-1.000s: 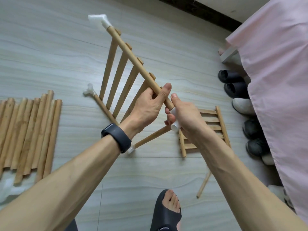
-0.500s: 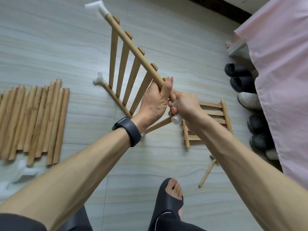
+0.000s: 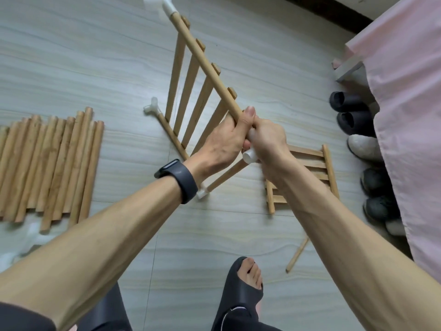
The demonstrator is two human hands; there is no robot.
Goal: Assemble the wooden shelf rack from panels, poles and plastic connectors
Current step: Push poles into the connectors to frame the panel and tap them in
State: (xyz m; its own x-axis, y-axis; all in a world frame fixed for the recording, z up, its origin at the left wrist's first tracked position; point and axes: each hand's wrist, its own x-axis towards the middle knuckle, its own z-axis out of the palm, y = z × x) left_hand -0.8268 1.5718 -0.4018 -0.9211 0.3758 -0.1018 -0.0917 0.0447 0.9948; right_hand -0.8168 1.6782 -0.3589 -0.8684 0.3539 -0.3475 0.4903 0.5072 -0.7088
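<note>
Above the floor, both hands grip the slatted panel.

Soft even daylight (edges bend outward).

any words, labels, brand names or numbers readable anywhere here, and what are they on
No text can be read in this view.
wristband: dark face, nothing showing on it.
held panel, white connector, loose poles, shoes, pink cloth: no print or label visible.
</note>
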